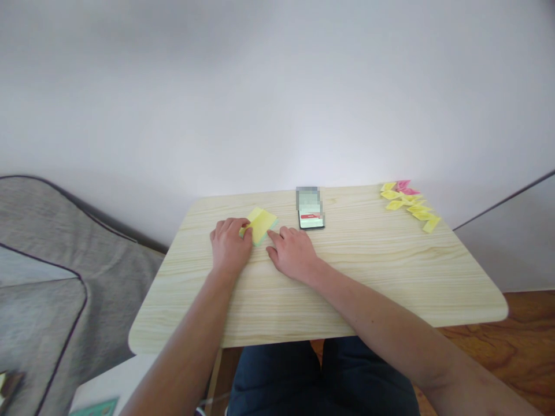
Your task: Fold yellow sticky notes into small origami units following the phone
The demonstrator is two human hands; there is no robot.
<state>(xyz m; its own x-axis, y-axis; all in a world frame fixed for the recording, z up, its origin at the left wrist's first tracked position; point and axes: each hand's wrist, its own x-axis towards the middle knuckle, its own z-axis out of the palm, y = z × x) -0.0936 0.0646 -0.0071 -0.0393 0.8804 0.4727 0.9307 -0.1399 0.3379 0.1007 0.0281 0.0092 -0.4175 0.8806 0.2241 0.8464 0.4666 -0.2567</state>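
A pad of sticky notes (264, 222), yellow on top with a green-blue edge beneath, lies turned like a diamond left of the table's middle. At its left corner, my left hand (232, 240) pinches the top yellow sheet between thumb and fingers, and that corner looks slightly lifted. My right hand (295, 251) rests on the table with index finger and thumb apart. Its index fingertip is at the pad's lower right edge, holding nothing. Just beyond this hand lies a phone (311, 222) with a lit, partly blurred screen.
Several folded yellow paper pieces (418, 211) lie in a row at the back right, beside a pink folded piece (405, 188). The pale wooden table (390, 271) meets a white wall (260, 104). A grey fabric-covered piece (117, 277) stands to the left.
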